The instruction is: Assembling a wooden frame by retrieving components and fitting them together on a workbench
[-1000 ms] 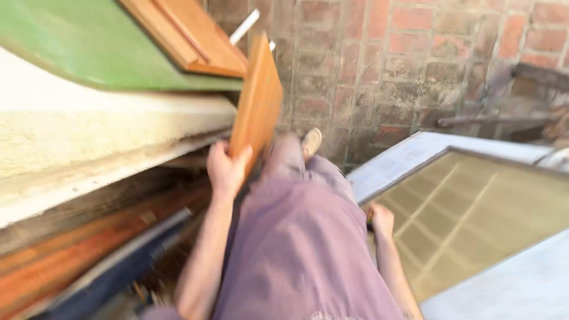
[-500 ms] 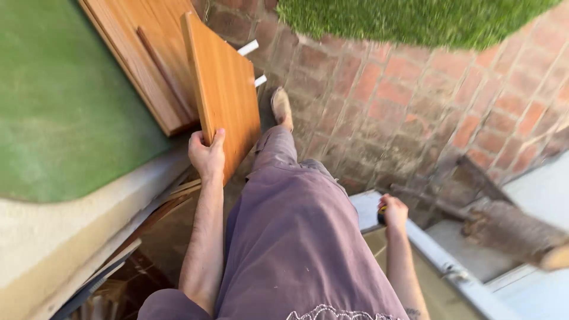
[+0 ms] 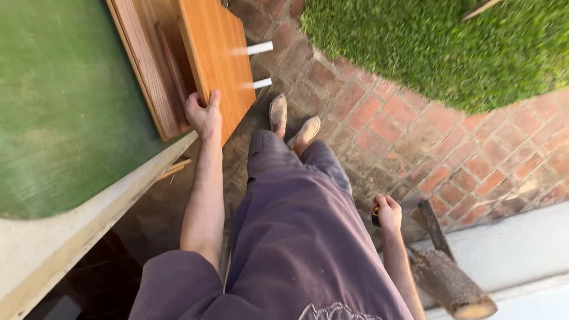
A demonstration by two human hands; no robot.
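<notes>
Gripping firmly, my left hand closes its grip over the lower edge of an orange-brown wooden panel, thumb on its face, the panel leaning beside a wooden frame against a green board. At my side, my right hand is curled around a small black-and-yellow object. Brick paving lies under my shoes, grass beyond and a cut log just beside my right arm.
</notes>
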